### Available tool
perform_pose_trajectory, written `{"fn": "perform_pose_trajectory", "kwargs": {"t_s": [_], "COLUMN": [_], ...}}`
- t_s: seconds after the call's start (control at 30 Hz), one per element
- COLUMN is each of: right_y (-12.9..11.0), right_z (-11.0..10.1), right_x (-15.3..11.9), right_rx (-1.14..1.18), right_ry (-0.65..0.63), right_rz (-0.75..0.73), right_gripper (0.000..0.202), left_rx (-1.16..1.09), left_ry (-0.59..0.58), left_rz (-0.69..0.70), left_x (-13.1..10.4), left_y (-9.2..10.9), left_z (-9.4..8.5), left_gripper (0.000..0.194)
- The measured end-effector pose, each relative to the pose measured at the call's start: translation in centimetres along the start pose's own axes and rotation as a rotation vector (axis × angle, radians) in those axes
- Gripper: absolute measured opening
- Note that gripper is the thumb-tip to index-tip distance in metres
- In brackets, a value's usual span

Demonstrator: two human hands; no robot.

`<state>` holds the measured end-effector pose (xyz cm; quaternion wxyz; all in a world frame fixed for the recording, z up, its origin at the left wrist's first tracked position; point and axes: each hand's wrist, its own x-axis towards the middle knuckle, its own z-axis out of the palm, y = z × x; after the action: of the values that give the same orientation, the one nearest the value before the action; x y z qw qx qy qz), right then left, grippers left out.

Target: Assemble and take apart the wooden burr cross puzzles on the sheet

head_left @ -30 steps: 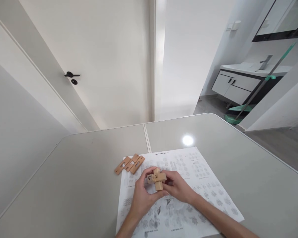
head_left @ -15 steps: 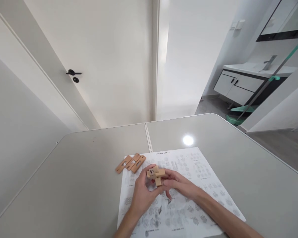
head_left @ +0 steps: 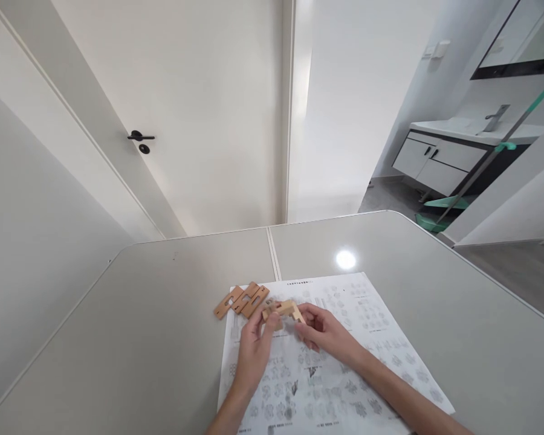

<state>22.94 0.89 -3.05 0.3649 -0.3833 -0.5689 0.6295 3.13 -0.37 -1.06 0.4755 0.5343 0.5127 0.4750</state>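
Light wooden puzzle pieces (head_left: 286, 307) are held between my two hands over a printed paper sheet (head_left: 344, 350). My left hand (head_left: 255, 345) grips their left end between thumb and fingers. At the right end, my right hand (head_left: 321, 329) pinches a slanting light piece. Motion blur hides how the pieces join. Flat brown wooden pieces with cut-out slots (head_left: 242, 301) lie by the sheet's upper left corner, partly on the paper, just beyond my left hand.
The grey table (head_left: 163, 338) has a seam (head_left: 273, 254) running away from the sheet. Beyond its far edge stands a white door (head_left: 217, 121) with a black handle (head_left: 141, 137). A sink cabinet (head_left: 435, 157) and a green-handled tool (head_left: 503, 147) are at the right.
My hands have moved slightly apart. The compact wooden cluster now looks stretched out and turned, with a piece slanting towards my right hand. The whole view has shifted a little.
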Motion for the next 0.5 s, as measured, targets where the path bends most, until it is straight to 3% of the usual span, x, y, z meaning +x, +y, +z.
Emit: {"fn": "perform_pose_trajectory", "kwargs": {"t_s": [0.13,0.27,0.37,0.5], "right_y": [1.1,1.9,1.8,0.8], "right_z": [-0.2,-0.4,-0.4,-0.6], "right_x": [-0.1,0.0,0.1,0.0], "right_rx": [-0.524,-0.899,-0.948,-0.700], "right_ry": [0.278,0.345,0.350,0.313], "right_rz": [-0.153,-0.332,-0.359,-0.343], "right_gripper": [0.028,0.024,0.020,0.022], "left_rx": [-0.148,-0.234,-0.226,-0.197], "left_ry": [0.044,-0.054,-0.141,-0.219], "left_rz": [-0.130,-0.133,-0.122,-0.113], "left_x": [0.2,0.1,-0.1,-0.1], "left_y": [0.2,0.4,0.5,0.4], "left_z": [0.1,0.3,0.3,0.1], "left_gripper": [0.052,0.048,0.048,0.045]}}
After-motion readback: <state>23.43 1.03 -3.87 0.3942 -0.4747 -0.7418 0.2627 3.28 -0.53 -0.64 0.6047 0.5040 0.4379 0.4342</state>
